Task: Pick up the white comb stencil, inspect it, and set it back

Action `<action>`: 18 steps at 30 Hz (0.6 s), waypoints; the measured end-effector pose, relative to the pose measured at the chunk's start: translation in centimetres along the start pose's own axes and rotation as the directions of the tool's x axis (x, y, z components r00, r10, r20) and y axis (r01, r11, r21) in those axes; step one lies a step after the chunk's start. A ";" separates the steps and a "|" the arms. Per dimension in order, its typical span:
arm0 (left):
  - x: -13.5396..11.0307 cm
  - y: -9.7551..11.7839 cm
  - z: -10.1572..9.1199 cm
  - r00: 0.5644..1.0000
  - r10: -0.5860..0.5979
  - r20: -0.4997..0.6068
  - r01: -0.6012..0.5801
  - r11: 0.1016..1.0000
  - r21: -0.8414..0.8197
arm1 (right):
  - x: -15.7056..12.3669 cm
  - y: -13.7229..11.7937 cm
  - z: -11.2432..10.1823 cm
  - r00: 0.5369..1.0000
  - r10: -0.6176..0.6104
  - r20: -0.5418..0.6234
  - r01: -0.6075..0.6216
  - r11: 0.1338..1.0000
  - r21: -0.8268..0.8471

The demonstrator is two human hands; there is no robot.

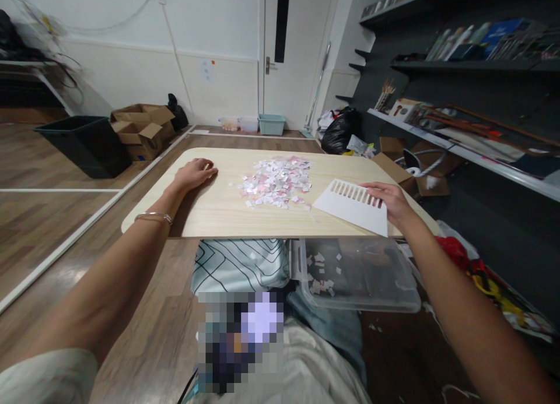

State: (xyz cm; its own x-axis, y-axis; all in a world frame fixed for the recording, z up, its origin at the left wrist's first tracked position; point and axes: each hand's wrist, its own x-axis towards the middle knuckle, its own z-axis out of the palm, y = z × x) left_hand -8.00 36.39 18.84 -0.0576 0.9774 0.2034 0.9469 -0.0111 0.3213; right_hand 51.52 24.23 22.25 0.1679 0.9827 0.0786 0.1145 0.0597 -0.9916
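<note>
Paper scraps (321, 276) in clear bin (394, 302)
</note>
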 end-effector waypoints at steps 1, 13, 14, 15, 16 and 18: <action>0.0 0.0 0.0 1.000 -0.001 -0.003 0.001 1.000 -0.006 | 0.1 0.0 0.1 1.000 -0.003 -0.018 0.003 1.000 0.003; -0.2 -0.2 0.2 1.000 0.013 0.006 -0.013 0.999 -0.037 | -7.7 -1.9 1.6 0.885 -0.069 -0.460 0.153 0.977 0.149; -0.2 -0.2 0.2 1.000 0.011 0.005 -0.010 0.999 -0.038 | -9.2 -1.6 1.7 0.853 -0.110 -0.509 0.188 0.977 0.104; -0.2 -0.2 0.2 1.000 0.007 0.002 -0.007 0.999 -0.040 | -10.7 -1.3 1.7 0.809 -0.141 -0.571 0.222 0.972 0.074; -0.2 -0.2 0.2 1.000 0.006 -0.002 -0.006 0.999 -0.045 | -12.0 -0.8 1.8 0.791 -0.149 -0.594 0.219 0.975 0.048; -0.2 -0.2 0.2 1.000 0.017 -0.007 -0.017 0.998 -0.061 | -14.1 0.1 2.0 0.817 -0.109 -0.566 0.172 0.983 0.059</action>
State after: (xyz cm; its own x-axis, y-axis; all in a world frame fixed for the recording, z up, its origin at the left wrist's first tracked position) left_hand -8.09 36.23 18.56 -0.0441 0.9755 0.2156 0.9266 -0.0408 0.3739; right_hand 47.19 10.77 20.82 0.6789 0.6971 0.2306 0.0842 0.2382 -0.9676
